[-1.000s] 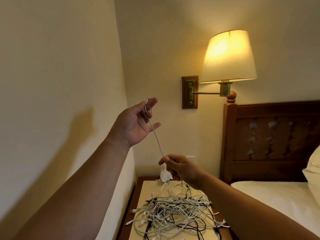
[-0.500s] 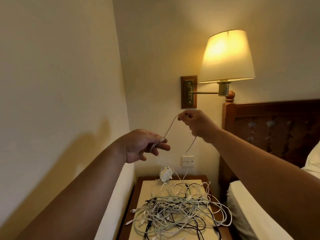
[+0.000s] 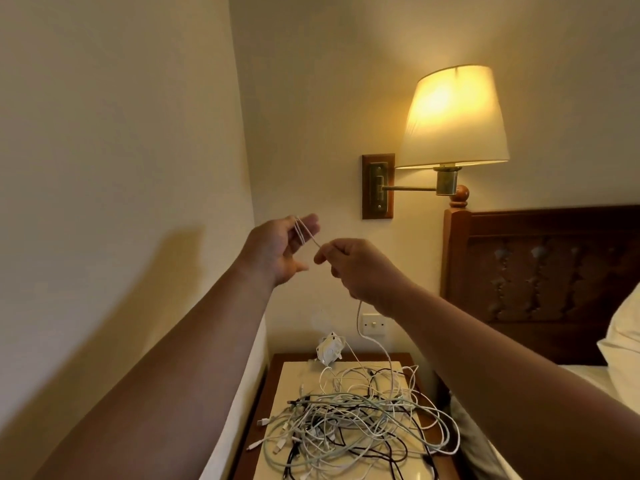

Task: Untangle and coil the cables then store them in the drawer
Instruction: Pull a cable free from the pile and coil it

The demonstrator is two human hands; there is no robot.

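Head camera: both hands are up in the air in front of the wall, above the desk (image 3: 298,372). The left hand (image 3: 280,247) is wide, with its fingers held out fairly straight. A few loops of a white cable (image 3: 304,233) lie across those fingers. The right hand (image 3: 356,268) is just to the right of it and pinches the same white cable between its curled fingers. From under the right hand the cable hangs down to the desk and runs into the pile of cables (image 3: 353,420). That pile looks like a big knot of white and black wires. A white charger block (image 3: 329,349) sits at the far edge of the desk. A lamp (image 3: 453,116) shines on the wall to the right.

The step in hand looks like coiling one cable round the left hand. Most of the job is not done, since the pile is tangled. Next, the right hand likely needs to bring more cable up and lay another loop on the left fingers. The hanging part may catch in the pile, so a soft pull would be wise. No drawer can be seen.
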